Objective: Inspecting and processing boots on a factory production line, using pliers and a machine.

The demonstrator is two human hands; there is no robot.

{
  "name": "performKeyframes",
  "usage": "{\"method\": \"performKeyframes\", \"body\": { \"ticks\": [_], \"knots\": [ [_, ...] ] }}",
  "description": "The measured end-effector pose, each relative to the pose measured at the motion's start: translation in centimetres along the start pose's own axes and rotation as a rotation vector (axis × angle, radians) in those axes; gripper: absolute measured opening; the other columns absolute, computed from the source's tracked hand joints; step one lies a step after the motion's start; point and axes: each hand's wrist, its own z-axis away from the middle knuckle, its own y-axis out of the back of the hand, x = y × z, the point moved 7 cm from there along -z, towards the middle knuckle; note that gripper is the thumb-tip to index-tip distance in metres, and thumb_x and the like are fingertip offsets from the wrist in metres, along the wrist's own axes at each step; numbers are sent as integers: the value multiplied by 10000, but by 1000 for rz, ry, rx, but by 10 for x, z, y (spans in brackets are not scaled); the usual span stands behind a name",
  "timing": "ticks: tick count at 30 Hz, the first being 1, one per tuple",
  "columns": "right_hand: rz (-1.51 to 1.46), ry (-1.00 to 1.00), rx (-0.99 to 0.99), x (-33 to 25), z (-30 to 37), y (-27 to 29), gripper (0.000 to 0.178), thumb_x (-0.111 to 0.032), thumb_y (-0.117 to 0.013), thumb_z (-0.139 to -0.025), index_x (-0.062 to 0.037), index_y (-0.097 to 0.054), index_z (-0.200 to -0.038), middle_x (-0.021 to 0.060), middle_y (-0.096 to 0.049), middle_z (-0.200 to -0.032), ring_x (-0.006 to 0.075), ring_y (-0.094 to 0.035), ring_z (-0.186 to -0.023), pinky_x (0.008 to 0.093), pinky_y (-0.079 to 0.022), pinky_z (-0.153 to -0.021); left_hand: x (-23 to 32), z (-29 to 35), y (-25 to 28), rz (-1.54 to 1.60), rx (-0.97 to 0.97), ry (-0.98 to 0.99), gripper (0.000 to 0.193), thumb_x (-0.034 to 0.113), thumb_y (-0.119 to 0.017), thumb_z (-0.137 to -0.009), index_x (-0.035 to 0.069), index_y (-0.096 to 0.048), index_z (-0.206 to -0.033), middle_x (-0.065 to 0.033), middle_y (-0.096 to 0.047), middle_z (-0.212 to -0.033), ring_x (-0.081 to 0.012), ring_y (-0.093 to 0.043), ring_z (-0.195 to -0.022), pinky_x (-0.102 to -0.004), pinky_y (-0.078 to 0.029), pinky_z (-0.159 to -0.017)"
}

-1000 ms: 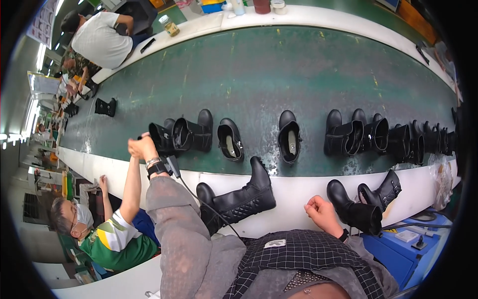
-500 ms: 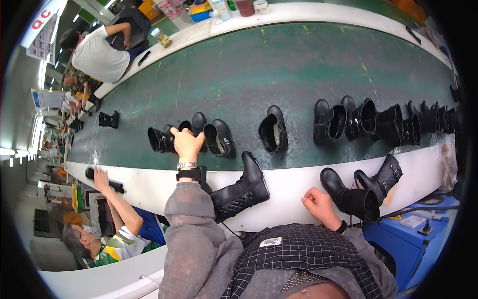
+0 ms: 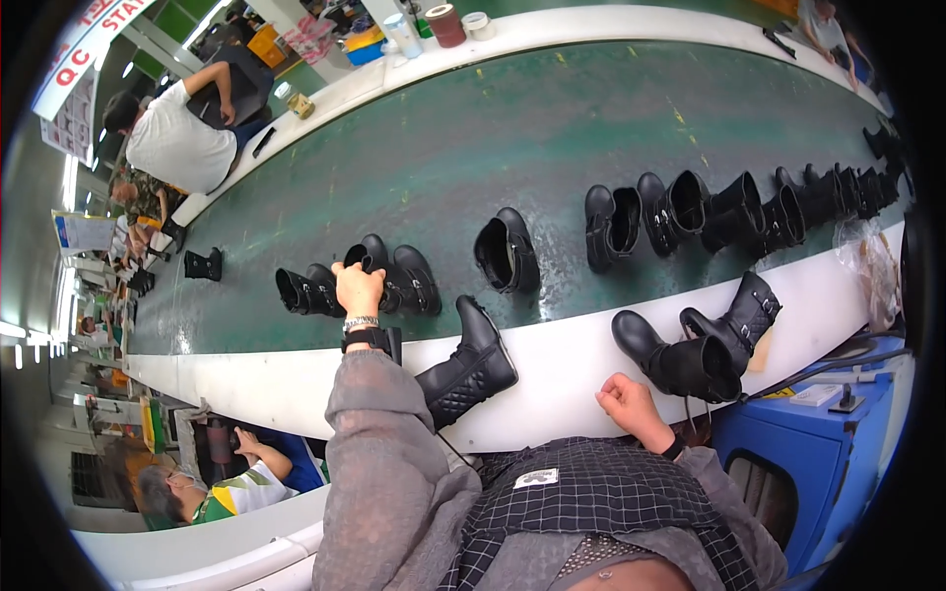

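My left hand (image 3: 360, 290) reaches over the green belt (image 3: 434, 167), fingers closed on the shaft rim of a black ankle boot (image 3: 371, 248). The hand partly covers that boot. Close on its right stands another black buckled boot (image 3: 418, 281), and two more boots (image 3: 308, 291) are on its left. A black boot with a quilted shaft (image 3: 471, 366) lies on the white ledge (image 3: 552, 360) by my left forearm. My right hand (image 3: 633, 408) hovers near the ledge's front edge, fingers curled together, nothing visible in them. Beside it, two black boots (image 3: 680, 357) rest on the ledge.
A lone boot (image 3: 508, 251) stands mid-belt, with a row of boots (image 3: 729, 212) to its right. A blue cabinet (image 3: 788, 463) is at lower right. A co-worker (image 3: 236, 483) sits at lower left; another person (image 3: 182, 138) sits across the belt. A jar (image 3: 294, 100) stands on the far ledge.
My view has shifted, moving most things left in the picture. The buckled boot beside my left hand now sits closer to it. The co-worker's arm at lower left has drawn back from the ledge.
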Motion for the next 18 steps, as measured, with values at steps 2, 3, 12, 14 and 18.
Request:
{"method": "performKeyframes", "body": {
  "ticks": [2,3,12,14,18],
  "knots": [
    [-8,44,-2,-1,6,0,148,-134,-655,-844,0,-597,-818,32,-577,-573,87,-530,-512,261,-401,-482,0,-13,-6,-30,44,-118,413,316,-781,-699,4,-711,-961,-199,-602,-1101,-371,-633,-979,-415,-517,-852],
    [-12,48,20,0,8,2,148,-134,-655,-844,0,-597,-818,32,-577,-573,87,-530,-512,261,-401,-482,-2,-20,-7,-33,87,-162,387,300,-787,-680,-12,-715,-897,-196,-666,-973,-376,-657,-902,-440,-514,-785],
    [-68,45,42,-3,15,16,167,-172,-657,-834,-17,-595,-824,83,-596,-581,201,-588,-534,336,-447,-530,-24,-16,45,951,66,117,174,17,-755,-655,-14,-597,-590,-60,-602,-592,-152,-555,-533,-332,-424,-501],
    [-25,-13,6,-10,16,14,206,-177,-684,-819,-17,-587,-905,82,-630,-661,201,-602,-546,334,-477,-549,-9,14,69,1164,73,202,210,7,-739,-684,9,-553,-587,-39,-580,-595,-97,-490,-531,-270,-385,-487],
    [-112,150,-12,-54,18,17,421,-213,-746,-769,-19,-553,-1089,132,-655,-905,238,-654,-731,338,-528,-639,38,112,142,928,271,-8,301,38,-725,-716,-3,-453,-592,8,-484,-582,-79,-398,-555,-273,-344,-488]
  ]
}}
